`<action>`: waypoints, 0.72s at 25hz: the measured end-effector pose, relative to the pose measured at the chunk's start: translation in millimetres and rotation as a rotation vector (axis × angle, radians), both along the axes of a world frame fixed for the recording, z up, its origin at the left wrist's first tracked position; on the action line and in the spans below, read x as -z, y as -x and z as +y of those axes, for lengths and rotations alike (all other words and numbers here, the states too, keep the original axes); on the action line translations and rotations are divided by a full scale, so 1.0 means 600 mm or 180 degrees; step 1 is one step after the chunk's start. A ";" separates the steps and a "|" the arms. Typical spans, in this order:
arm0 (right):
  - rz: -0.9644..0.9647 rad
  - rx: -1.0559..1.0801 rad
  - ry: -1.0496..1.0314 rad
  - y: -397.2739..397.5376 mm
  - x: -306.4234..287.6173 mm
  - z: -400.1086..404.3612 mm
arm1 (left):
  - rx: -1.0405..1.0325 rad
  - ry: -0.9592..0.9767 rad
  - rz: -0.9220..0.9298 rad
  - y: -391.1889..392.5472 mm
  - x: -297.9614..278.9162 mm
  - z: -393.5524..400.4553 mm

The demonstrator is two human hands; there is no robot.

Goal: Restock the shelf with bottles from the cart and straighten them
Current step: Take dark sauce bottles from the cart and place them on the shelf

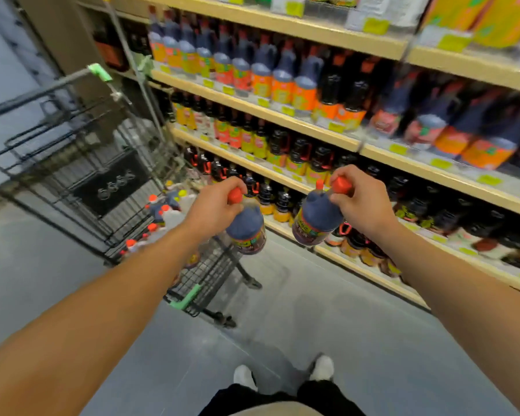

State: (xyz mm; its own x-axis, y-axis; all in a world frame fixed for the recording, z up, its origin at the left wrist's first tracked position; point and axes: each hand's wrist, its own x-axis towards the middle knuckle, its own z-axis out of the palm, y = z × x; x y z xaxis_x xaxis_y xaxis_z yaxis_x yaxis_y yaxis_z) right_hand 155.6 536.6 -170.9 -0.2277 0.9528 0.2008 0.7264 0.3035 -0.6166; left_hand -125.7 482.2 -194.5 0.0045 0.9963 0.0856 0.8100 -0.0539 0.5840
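My left hand (215, 205) grips the red cap of a dark bottle (248, 231) that hangs above the cart's near corner. Over the aisle floor close to the lower shelves, my right hand (362, 205) holds the neck of a second dark, red-capped bottle (317, 222). The black wire cart (108, 187) stands to the left, and several red-capped bottles (162, 211) lie in its basket. The wooden shelf unit (297, 124) on the right is packed with rows of dark bottles carrying orange, yellow and red labels. The picture is blurred by motion.
Grey floor (312, 319) runs between the cart and the shelf. My white shoes (323, 367) show at the bottom. Yellow price tags line the shelf edges (398, 149). A metal upright stands behind the cart at the shelf's left end.
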 end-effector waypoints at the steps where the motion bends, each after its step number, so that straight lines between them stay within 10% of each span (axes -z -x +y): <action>1: 0.0025 0.0145 0.0009 -0.041 0.000 -0.012 | 0.0101 0.0016 -0.0026 -0.039 -0.005 0.005; 18: 0.0025 0.1184 -0.0230 -0.768 -0.024 -0.165 | 0.0738 -0.0629 -0.0202 -0.770 -0.042 0.037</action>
State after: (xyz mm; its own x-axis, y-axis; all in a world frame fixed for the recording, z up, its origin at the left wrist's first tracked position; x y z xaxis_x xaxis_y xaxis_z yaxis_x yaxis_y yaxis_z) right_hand 616.2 437.8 -156.7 0.1329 0.9534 0.2709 0.7906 0.0629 -0.6091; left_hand 336.6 504.4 -169.2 0.2183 0.9334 0.2849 0.7251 -0.3505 0.5928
